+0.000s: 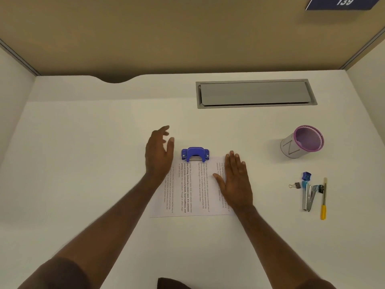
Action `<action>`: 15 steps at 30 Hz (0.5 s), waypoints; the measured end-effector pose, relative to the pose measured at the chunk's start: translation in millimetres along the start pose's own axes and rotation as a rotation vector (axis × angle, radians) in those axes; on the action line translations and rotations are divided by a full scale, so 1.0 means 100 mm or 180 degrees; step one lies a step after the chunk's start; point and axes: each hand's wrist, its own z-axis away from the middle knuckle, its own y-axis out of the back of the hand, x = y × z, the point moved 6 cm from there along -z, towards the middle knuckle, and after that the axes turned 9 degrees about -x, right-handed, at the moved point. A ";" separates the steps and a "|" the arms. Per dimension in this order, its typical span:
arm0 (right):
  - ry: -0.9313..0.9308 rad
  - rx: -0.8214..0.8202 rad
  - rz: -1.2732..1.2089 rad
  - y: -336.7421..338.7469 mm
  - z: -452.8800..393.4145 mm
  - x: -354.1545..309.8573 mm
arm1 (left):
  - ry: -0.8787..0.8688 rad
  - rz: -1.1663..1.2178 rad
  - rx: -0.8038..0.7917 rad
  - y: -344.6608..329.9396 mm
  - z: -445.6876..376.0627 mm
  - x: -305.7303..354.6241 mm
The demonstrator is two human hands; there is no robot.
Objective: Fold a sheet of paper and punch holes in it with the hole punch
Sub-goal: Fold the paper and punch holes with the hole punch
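Fingers (166,140) spread just left of hole punch (195,154)

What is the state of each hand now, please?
Left hand: open, holding nothing, beside the hole punch.
Right hand: open, flat on the paper.

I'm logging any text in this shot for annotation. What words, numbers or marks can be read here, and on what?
"139": white digits on the dark blue sign at top right.
"N", or a similar hand-drawn mark: on the white wrap of the purple mesh cup.
Printed paragraphs on the paper, running sideways: too small and blurred to quote reliably.
Hole punch: no readable label.
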 end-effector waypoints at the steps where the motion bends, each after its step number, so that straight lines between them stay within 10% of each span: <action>1: 0.0006 -0.0019 0.0011 -0.01 0.00 0.00 | -0.0071 -0.0048 -0.0089 -0.09 -0.08 0.09; 15: -0.0026 -0.0077 -0.0076 -0.09 -0.02 0.03 | -0.0154 -0.1908 -0.1658 -1.19 -0.70 0.50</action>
